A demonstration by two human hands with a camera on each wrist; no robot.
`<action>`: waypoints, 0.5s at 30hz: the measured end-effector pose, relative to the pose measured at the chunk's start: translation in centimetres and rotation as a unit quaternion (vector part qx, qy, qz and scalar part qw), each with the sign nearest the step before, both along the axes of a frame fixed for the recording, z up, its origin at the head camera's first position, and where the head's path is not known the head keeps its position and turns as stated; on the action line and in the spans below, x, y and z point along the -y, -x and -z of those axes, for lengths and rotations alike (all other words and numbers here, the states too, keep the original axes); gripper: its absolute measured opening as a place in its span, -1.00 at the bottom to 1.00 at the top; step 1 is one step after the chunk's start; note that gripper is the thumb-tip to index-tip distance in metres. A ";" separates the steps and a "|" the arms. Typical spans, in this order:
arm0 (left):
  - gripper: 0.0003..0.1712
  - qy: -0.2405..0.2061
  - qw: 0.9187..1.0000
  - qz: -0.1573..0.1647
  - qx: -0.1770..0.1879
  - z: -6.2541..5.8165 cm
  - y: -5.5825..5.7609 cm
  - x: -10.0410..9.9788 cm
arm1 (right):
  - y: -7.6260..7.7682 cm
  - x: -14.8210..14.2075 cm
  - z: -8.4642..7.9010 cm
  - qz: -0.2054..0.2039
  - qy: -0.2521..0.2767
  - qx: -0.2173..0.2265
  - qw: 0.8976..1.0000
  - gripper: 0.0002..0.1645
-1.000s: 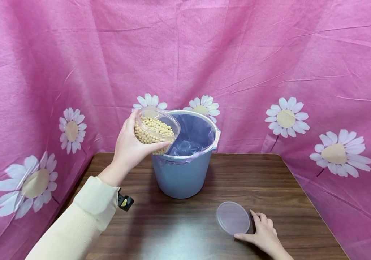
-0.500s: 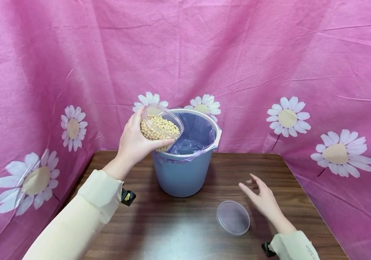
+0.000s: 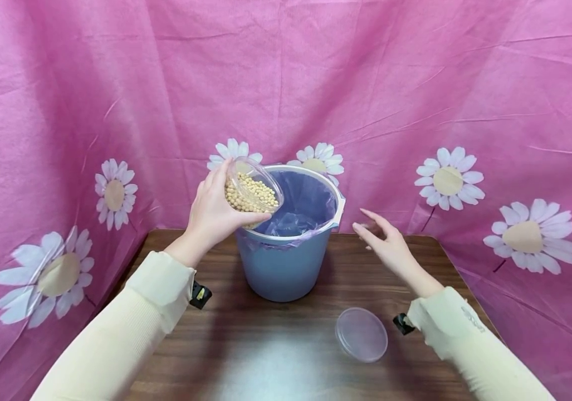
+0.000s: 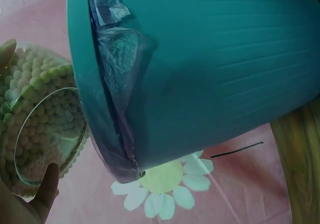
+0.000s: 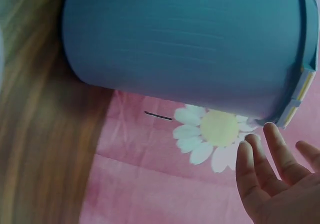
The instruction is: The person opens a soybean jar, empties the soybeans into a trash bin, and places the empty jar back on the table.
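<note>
My left hand [image 3: 215,214] grips a clear plastic jar [image 3: 282,201] of pale round soybeans [image 3: 253,192], its thumb along the near side. The jar is tilted, its open mouth toward the inside of a blue bucket [image 3: 282,270], overlapping the left rim in the head view. In the left wrist view the soybeans [image 4: 37,98] show through the jar's wall beside the bucket's rim. A thin purple bag [image 3: 311,195] lines the bucket. My right hand [image 3: 388,248] is in the air right of the bucket, fingers loosely spread and holding nothing.
A clear round lid [image 3: 362,335] lies on the brown wooden table [image 3: 235,356], in front and right of the bucket. Pink cloth [image 3: 366,72] with printed daisies hangs behind the table and on both sides.
My right hand has left the lid and moved up and forward to beside the bucket's right rim. The left hand has shifted slightly right with the jar, tilting it a little more.
</note>
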State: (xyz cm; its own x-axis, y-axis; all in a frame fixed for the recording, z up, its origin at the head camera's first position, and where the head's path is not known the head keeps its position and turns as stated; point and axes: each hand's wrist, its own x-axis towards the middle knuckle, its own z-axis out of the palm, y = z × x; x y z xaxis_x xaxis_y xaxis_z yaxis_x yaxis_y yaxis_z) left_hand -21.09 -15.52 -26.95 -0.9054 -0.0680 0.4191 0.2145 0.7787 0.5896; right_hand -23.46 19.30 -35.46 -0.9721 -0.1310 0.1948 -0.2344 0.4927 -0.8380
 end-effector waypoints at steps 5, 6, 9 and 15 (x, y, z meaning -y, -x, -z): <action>0.47 0.015 1.000 0.001 0.000 0.1 0.2 0.2 | 2.3 0.9 -2.0 -0.027 0.003 0.017 0.999 -0.25; 0.46 0.018 1.000 0.001 0.001 0.1 0.3 0.2 | 2.7 1.1 -2.3 -0.032 -0.001 0.020 0.999 -0.25; 0.45 0.023 1.000 0.000 0.002 0.1 0.4 0.2 | 3.8 1.7 -3.2 -0.043 -0.015 0.028 0.999 -0.25; 0.44 0.038 0.999 0.005 -0.007 0.2 0.7 0.2 | 5.9 3.0 -4.2 -0.044 -0.042 0.045 0.997 -0.23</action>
